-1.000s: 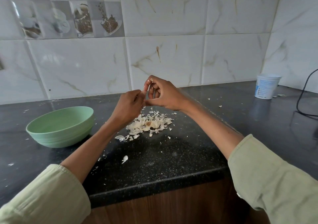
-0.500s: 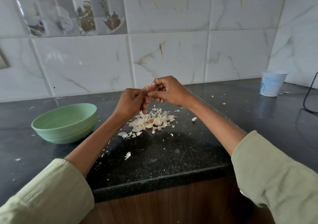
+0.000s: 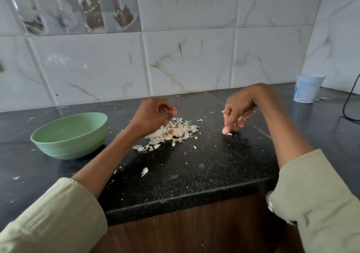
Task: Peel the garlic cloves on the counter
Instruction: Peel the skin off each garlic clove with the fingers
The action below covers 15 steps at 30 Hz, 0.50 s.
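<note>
A heap of white garlic skins [image 3: 175, 132] lies mid-counter with a brownish root stub in it. My left hand [image 3: 153, 116] hovers over the heap's left side, fingers curled, pinching a pale scrap of garlic skin at its fingertips. To the right, a small garlic clove [image 3: 229, 133] lies on the black counter [image 3: 175, 175]. My right hand [image 3: 237, 110] is bent down over it, thumb tip touching the clove and curled fingers closing just behind it. A skin flake sticks out by its index finger.
A pale green bowl [image 3: 70, 136] stands at the left of the heap. A white plastic tub [image 3: 307, 89] sits at the back right by the tiled wall, with a black cable [image 3: 348, 104] beyond it. Loose skin flakes [image 3: 144, 171] dot the counter near its front edge.
My hands were together above the heap working one clove. They have parted: the clove dropped to the counter on the right, and my right hand has swung down onto it while my left stays over the heap.
</note>
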Motion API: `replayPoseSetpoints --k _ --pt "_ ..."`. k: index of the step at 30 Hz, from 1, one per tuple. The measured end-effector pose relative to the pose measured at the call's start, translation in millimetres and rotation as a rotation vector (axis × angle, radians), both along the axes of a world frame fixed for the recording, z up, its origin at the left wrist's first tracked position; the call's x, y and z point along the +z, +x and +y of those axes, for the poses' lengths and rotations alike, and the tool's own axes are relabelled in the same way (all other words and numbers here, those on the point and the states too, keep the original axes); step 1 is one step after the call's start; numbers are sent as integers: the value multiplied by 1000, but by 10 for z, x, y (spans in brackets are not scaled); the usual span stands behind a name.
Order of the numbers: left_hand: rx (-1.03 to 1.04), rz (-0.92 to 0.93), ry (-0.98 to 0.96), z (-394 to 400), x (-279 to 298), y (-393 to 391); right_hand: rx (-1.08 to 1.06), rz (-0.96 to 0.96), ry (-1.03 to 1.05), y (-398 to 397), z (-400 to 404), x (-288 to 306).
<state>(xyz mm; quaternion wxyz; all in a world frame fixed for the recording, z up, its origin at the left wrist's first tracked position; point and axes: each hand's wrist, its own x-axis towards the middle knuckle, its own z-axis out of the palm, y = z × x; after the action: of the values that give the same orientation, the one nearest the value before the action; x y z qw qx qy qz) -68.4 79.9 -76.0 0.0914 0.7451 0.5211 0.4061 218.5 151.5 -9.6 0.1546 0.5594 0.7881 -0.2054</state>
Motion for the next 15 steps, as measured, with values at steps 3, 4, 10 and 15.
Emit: replayPoseSetpoints --k 3,4,10,15 --pt "31 -101 19 22 65 -39 -13 15 -48 -49 19 -37" --pt "42 -154 17 24 92 -74 -10 26 -63 -62 20 -44" --pt "60 -285 -148 33 129 -182 133 205 -10 -77 -77 -15" --pt "-14 -112 -208 53 115 -229 269 678 183 -327 -109 -40"
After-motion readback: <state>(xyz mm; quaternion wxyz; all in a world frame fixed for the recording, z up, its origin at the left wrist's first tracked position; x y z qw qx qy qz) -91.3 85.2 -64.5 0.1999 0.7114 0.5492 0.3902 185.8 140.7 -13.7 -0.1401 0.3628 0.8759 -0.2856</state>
